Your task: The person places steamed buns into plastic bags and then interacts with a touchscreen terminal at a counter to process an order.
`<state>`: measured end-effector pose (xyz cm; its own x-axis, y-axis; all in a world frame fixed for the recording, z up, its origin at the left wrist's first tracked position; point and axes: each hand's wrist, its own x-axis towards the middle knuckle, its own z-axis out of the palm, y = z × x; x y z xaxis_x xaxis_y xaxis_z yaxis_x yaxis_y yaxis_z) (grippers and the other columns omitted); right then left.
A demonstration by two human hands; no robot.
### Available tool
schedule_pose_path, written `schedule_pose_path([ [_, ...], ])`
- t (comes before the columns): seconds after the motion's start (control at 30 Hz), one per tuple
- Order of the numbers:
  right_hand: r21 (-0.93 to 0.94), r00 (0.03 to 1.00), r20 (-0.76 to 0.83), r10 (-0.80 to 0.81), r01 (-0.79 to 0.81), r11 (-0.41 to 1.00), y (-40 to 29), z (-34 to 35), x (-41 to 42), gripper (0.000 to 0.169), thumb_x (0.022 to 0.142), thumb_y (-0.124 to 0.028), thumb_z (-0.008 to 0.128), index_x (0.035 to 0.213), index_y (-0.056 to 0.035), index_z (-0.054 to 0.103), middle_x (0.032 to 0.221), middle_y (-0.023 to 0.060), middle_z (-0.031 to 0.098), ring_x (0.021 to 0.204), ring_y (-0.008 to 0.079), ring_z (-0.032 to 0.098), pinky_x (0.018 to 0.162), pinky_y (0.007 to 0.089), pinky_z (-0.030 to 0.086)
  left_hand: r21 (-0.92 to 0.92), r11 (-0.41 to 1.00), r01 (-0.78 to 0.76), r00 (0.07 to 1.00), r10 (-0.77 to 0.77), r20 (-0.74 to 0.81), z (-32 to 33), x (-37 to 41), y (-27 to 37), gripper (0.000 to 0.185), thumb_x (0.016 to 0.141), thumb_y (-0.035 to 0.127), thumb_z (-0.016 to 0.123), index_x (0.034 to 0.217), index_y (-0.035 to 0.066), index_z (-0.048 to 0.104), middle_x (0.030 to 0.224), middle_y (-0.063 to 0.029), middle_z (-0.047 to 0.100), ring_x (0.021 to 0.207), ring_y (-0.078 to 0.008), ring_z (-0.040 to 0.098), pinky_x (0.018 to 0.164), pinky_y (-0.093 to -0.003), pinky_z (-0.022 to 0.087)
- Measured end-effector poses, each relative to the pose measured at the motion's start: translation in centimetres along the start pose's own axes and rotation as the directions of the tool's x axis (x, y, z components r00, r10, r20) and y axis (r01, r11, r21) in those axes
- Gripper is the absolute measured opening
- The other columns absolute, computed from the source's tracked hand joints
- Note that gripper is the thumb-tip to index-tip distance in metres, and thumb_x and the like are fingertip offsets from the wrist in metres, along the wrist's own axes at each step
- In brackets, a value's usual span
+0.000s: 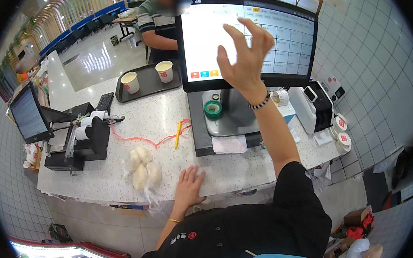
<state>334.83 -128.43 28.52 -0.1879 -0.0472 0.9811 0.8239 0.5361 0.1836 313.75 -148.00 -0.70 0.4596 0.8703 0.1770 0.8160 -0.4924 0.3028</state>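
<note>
My right hand (248,56) is raised in front of a large point-of-sale touchscreen (214,41), fingers spread and curled, holding nothing; whether a fingertip touches the glass I cannot tell. Flat near the front edge of the speckled counter (108,180) rests my left hand (189,186), fingers apart. To its left lie several pale buns (146,168) in a clear plastic bag. A yellow pen (178,135) with a red cord lies beyond that hand. On the screen's metal base stands a green roll of tape (213,109), with a printed paper pad (229,144) below.
Two paper cups (130,82) of pale drink stand on a black tray (149,91), near a person (158,27) across the counter. At left are a second monitor (30,113), black boxes and a keypad (105,101). A receipt printer (284,104) and lidded tubs (342,140) stand at right.
</note>
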Motion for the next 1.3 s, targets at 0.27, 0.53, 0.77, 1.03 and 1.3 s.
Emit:
schedule_pose_path([
  [0.27, -0.197, 0.974, 0.037, 0.223, -0.212, 0.957, 2.0, -2.9, -5.6, 0.049, 0.078, -0.024, 0.063, 0.124, -0.0087, 0.058, 0.131, 0.0177, 0.039, 0.115, 0.031, 0.028, 0.094, 0.0472, 0.02, 0.003, 1.0, 0.002, 1.0, -0.002, 0.027, -0.2, 0.1, -0.2, 0.094, 0.05, 0.032, 0.084, 0.135, 0.015, 0.048, 0.144, -0.0167, 0.038, 0.138, -0.0314, 0.031, 0.115, -0.0465, 0.021],
  [0.53, -0.154, 0.98, 0.009, 0.201, -0.197, 0.968, 3.0, -2.2, -4.0, 0.053, 0.078, -0.029, 0.063, 0.129, -0.0154, 0.058, 0.138, 0.0146, 0.035, 0.119, 0.0306, 0.025, 0.093, 0.0472, 0.019, -0.02, 1.0, -0.016, 1.0, 0.016, -0.006, -0.1, 0.2, -0.1, 0.092, 0.05, 0.03, 0.082, 0.134, 0.014, 0.049, 0.142, -0.0179, 0.039, 0.137, -0.0327, 0.032, 0.114, -0.0475, 0.021],
  [0.77, -0.198, 0.982, 0.1, 0.162, -0.14, 0.97, 2.0, -2.4, -4.2, 0.042, 0.077, -0.03, 0.064, 0.116, -0.0127, 0.068, 0.141, 0.0135, 0.037, 0.119, 0.0312, 0.026, 0.096, 0.0471, 0.018, -0.014, 1.0, -0.023, 1.0, 0.023, -0.006, -0.1, 0.4, 0.1, 0.096, 0.049, 0.031, 0.083, 0.136, 0.014, 0.046, 0.143, -0.0171, 0.038, 0.137, -0.0325, 0.031, 0.115, -0.0472, 0.021],
  [1.03, -0.274, 0.969, 0.021, 0.246, -0.231, 0.934, 3.5, -3.5, -5.3, 0.038, 0.081, -0.03, 0.064, 0.115, -0.0132, 0.07, 0.141, 0.0126, 0.039, 0.118, 0.0298, 0.027, 0.099, 0.0453, 0.018, 0.0, 1.0, -0.019, 1.0, 0.019, -0.008, 0.0, 0.2, -0.1, 0.097, 0.05, 0.031, 0.083, 0.137, 0.014, 0.046, 0.143, -0.0165, 0.038, 0.137, -0.0319, 0.031, 0.114, -0.0472, 0.021],
  [1.3, -0.156, 0.98, -0.058, 0.19, -0.197, 0.968, 2.8, -4.2, -6.6, 0.038, 0.079, -0.027, 0.062, 0.111, -0.0091, 0.069, 0.135, 0.0137, 0.042, 0.113, 0.0288, 0.029, 0.096, 0.044, 0.02, -0.012, 1.0, -0.023, 0.999, 0.023, -0.025, -0.1, 0.2, 0.0, 0.093, 0.051, 0.03, 0.083, 0.136, 0.014, 0.047, 0.143, -0.0169, 0.039, 0.137, -0.0322, 0.032, 0.114, -0.0473, 0.022],
])
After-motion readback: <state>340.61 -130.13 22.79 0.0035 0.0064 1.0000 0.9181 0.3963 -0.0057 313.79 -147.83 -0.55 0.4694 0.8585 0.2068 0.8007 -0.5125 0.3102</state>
